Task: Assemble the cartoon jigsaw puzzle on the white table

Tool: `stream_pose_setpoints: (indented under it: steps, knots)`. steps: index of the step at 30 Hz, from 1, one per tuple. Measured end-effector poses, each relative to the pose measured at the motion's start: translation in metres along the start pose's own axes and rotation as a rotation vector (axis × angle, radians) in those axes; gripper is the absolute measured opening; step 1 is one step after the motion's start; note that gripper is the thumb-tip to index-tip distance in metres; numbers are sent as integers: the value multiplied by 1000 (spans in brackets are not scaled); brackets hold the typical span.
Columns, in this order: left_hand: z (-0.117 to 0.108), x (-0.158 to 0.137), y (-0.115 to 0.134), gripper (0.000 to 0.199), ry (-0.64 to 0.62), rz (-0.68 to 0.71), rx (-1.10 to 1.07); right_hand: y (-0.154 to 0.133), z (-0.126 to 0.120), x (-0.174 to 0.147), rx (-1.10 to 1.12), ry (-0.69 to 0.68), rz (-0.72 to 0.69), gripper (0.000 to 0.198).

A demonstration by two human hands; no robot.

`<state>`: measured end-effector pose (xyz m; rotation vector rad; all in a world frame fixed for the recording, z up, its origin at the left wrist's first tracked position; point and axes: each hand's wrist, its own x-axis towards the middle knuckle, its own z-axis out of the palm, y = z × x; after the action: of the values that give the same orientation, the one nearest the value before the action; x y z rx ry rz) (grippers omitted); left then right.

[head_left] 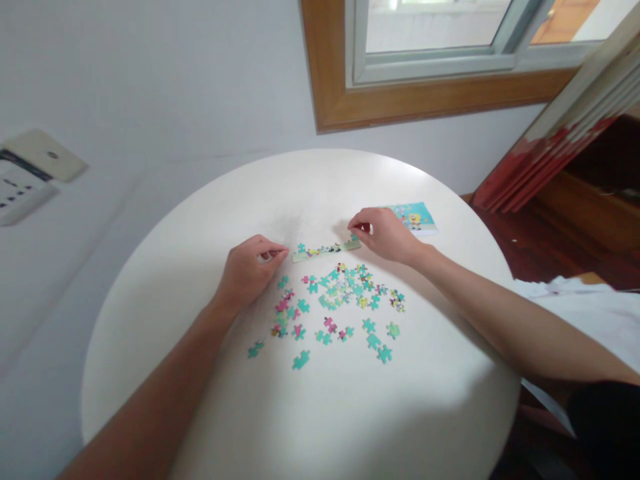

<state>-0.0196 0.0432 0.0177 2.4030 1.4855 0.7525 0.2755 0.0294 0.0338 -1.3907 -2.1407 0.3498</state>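
Note:
A joined strip of jigsaw puzzle pieces lies across the middle of the white table, with one teal piece standing up from its left part. My left hand is beside the strip's left end, thumb and fingertips pinched together; whether anything is between them is hidden. Over the strip's right end, my right hand has its fingers closed on a small teal puzzle piece, which they partly cover. Nearer me, many loose puzzle pieces are scattered, mostly teal, some pink or yellow.
Behind my right hand lies a cartoon picture card, partly covered by it. The round white table stands close to a wall with a wood-framed window. Wall sockets are at left, a red and white curtain at right.

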Motion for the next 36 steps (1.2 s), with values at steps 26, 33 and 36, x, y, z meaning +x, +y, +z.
stream_pose_setpoints:
  steps: [26, 33, 36]
  knots:
    - [4, -3, 3, 24, 99, -61, -150, -3, 8, -5, -25, -33, -31, 21]
    - [8, -4, 1, 22, 78, -83, -164, -2, 9, -7, -37, -22, -20, 20]
    - [9, -3, 2, 19, 118, -92, -196, -3, 10, -7, -24, -25, -32, 21]
